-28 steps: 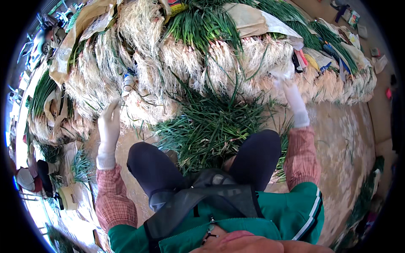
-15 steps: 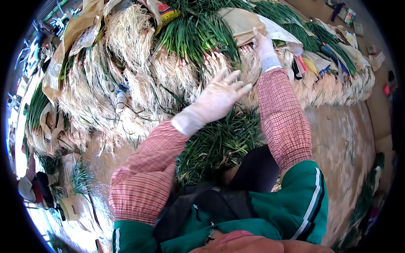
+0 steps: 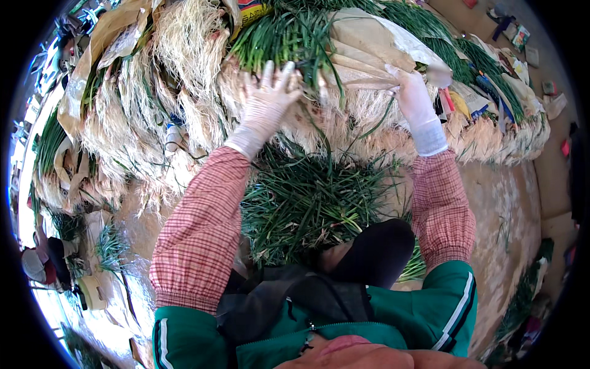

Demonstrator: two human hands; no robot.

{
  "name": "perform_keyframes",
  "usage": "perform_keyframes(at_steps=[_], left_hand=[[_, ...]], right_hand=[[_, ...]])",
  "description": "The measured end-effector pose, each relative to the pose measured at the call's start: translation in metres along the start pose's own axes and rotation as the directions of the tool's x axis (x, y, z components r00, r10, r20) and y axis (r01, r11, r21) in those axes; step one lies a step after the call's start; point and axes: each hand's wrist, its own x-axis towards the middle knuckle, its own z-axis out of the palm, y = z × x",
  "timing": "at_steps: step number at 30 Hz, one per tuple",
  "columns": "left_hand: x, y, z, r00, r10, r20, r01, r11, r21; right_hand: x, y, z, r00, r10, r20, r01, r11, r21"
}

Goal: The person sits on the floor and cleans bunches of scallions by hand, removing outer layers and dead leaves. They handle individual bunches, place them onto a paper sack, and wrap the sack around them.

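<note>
My left hand (image 3: pixel 268 98), in a pale glove, lies with fingers spread over a bunch of scallion-like greens (image 3: pixel 279 43), where the stems meet the long pale roots. To the right, my gloved right hand (image 3: pixel 415 101) is closed on the near edge of a creased tan sheet (image 3: pixel 362 52). The sheet covers part of the greens, and pale roots (image 3: pixel 362 114) hang out below it. A few loose green leaves trail over these roots between my hands.
A heap of cut green leaves (image 3: pixel 307 203) lies in front of my knees. More root bundles (image 3: pixel 123 129) are piled at left, with a brown wrapper (image 3: pixel 101 52). A white bottle-like object (image 3: pixel 173 138) sits among them. Bundles (image 3: pixel 491 132) continue at right.
My right hand has moved right and nearer, drawing the tan sheet's edge along. My left hand has moved left and farther away, onto the bunch of greens.
</note>
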Motion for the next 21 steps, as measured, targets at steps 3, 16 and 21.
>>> perform_keyframes(at_steps=[3,16,21], left_hand=[[-0.011,-0.041,0.014,0.982,-0.064,-0.175,0.076,0.995,0.063],[-0.009,-0.083,0.013,0.943,0.000,-0.332,0.080,0.971,0.226],[-0.024,-0.082,0.009,0.948,0.039,-0.316,-0.007,0.995,0.103]], right_hand=[[-0.007,-0.034,0.002,0.998,-0.017,0.054,0.015,1.000,0.023],[-0.120,-0.067,0.041,0.894,0.392,0.218,-0.444,0.709,0.548],[-0.136,-0.052,0.058,0.884,0.419,0.207,-0.459,0.699,0.548]])
